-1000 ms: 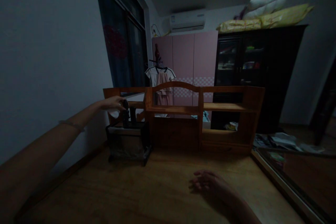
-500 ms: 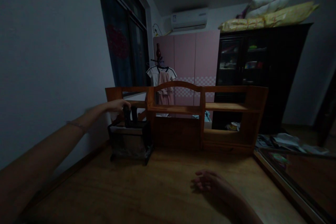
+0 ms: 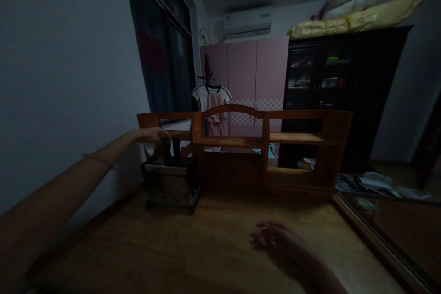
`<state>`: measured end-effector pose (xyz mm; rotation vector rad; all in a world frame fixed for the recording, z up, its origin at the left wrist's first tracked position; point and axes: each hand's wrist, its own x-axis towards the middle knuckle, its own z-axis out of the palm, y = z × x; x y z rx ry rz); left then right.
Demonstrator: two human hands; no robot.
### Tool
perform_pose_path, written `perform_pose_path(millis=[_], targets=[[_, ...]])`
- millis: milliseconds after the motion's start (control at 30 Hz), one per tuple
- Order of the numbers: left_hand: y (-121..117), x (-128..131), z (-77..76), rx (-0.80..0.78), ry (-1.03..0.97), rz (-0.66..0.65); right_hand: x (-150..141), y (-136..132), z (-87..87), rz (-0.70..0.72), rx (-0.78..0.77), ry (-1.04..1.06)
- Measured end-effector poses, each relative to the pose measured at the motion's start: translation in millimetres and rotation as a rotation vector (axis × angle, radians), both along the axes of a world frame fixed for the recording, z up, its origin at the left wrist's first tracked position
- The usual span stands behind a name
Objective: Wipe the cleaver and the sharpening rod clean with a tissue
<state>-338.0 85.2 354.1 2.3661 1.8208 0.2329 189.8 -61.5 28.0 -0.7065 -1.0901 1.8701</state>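
At the left, my left hand (image 3: 155, 135) reaches over a black-framed box with pale, cloudy sides (image 3: 170, 188). Its fingers are bent down at the top of a dark upright object (image 3: 167, 154), whose kind the dim light hides. A second dark upright piece (image 3: 177, 148) stands just right of it. Both rise from the top of the box, which rests on the wooden tabletop (image 3: 206, 248). My right hand (image 3: 272, 234) lies low over the tabletop at the right, empty, with its fingers loosely curled and slightly apart.
A wooden shelf unit (image 3: 230, 141) spans the back of the tabletop. A wall (image 3: 86, 101) borders it on the left, and a raised edge (image 3: 365, 239) runs along the right. Beyond are a pink wardrobe (image 3: 242, 69), hanging clothes (image 3: 215, 101) and a dark cabinet (image 3: 372, 92).
My left hand stays at the dark upright object, its fingers shifting only slightly. The right hand keeps its place, fingers a little more spread. The view tilts down slightly.
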Motion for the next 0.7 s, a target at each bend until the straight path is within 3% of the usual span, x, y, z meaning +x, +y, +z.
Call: perform_pose_path(millis=[67, 233, 333, 467, 633, 700], targets=[[1, -1, 9.3, 0.03, 0.028, 0.02, 0, 0, 2.3, 0.011, -0.002, 0.006], [4, 8, 32.8, 0.406, 0.118, 0.138, 1, -2, 8.5, 0.022, -0.011, -0.007], [6, 21, 39.6, 0.382, 0.147, 0.156, 1, -1, 6.7, 0.023, -0.006, -0.017], [8, 39, 35.7, 0.276, 0.194, 0.097, 2, 2, -0.8, 0.004, -0.002, -0.024], [15, 50, 17.0, 0.178, 0.304, 0.136, 2, 0, 1.5, -0.008, 0.003, -0.026], [19, 48, 9.0, 0.166, 0.272, 0.095, 1, -3, 4.7, 0.002, 0.005, -0.001]])
